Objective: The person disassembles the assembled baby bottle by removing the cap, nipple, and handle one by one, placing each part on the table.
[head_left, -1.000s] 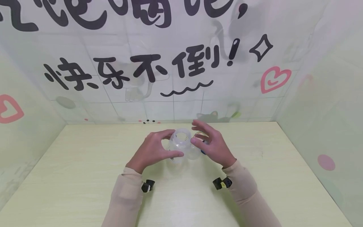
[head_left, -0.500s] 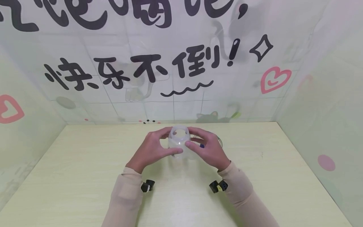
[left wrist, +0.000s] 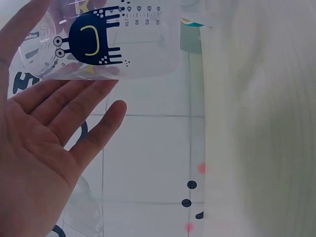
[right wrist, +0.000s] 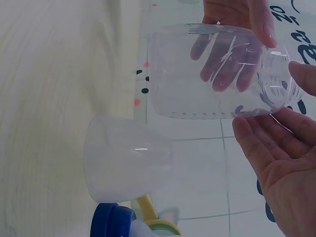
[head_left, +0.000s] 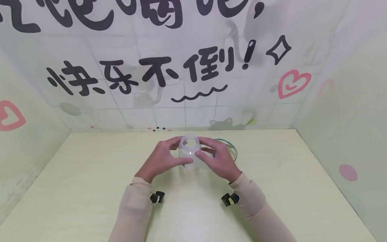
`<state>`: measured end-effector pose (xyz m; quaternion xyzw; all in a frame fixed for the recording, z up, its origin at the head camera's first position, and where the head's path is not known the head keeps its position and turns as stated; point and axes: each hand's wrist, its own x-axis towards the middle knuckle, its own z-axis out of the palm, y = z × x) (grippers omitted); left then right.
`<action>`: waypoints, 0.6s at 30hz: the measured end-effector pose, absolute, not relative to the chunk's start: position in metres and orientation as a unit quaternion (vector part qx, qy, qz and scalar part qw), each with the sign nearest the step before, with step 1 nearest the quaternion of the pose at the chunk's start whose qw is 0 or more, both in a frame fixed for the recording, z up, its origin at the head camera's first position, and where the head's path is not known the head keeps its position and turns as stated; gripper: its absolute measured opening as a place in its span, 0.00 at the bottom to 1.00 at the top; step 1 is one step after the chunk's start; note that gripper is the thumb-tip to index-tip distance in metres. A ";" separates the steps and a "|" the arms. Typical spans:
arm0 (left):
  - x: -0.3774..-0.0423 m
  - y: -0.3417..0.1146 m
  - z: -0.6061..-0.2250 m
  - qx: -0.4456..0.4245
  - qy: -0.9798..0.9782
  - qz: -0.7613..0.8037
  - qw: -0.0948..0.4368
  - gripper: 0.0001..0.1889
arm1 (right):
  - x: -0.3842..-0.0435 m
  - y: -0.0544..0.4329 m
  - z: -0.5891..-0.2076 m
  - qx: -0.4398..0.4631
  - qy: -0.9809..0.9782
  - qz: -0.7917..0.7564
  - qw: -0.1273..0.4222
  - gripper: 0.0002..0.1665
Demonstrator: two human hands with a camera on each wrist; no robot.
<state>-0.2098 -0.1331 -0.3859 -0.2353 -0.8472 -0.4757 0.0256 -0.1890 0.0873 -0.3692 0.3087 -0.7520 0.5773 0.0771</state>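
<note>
Both hands hold a clear baby bottle (head_left: 189, 152) with an open, uncapped mouth facing up. A dark blue cartoon creature and a measuring scale are printed on the bottle (left wrist: 94, 42). My left hand (head_left: 163, 158) grips its left side near the neck, thumb in front and fingers behind. From the other side my right hand (head_left: 218, 158) holds the neck between thumb and fingers. In the right wrist view, a translucent dome cap (right wrist: 126, 160) stands on the table below the bottle. Beside that cap is a blue screw collar (right wrist: 111, 220), partly cut off by the frame.
A pale wood table (head_left: 99, 188) carries everything. Behind it rises a white wall sheet (head_left: 157, 117) with printed lettering. Coloured curved handles (head_left: 232, 148) show behind my right hand, their lower part hidden. Side panels (head_left: 341, 134) bound the table.
My right hand has moved left from beside the bottle onto its neck. The bottle has shifted slightly up and left in the head view. More of the coloured handles shows.
</note>
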 end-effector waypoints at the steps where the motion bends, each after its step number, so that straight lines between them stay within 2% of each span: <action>1: -0.210 -0.133 -0.387 -0.235 -0.846 -0.478 0.023 0.36 | -0.187 0.086 -0.366 0.305 -0.754 0.576 0.075 0.24; 5: -0.212 -0.134 -0.390 -0.233 -0.843 -0.486 0.012 0.37 | -0.185 0.084 -0.367 0.299 -0.758 0.576 0.066 0.24; 12: -0.214 -0.136 -0.393 -0.227 -0.841 -0.490 -0.007 0.38 | -0.202 0.084 -0.397 0.300 -0.767 0.564 0.065 0.26; 18: -0.214 -0.139 -0.396 -0.221 -0.841 -0.493 -0.023 0.38 | -0.204 0.083 -0.404 0.313 -0.769 0.554 0.063 0.26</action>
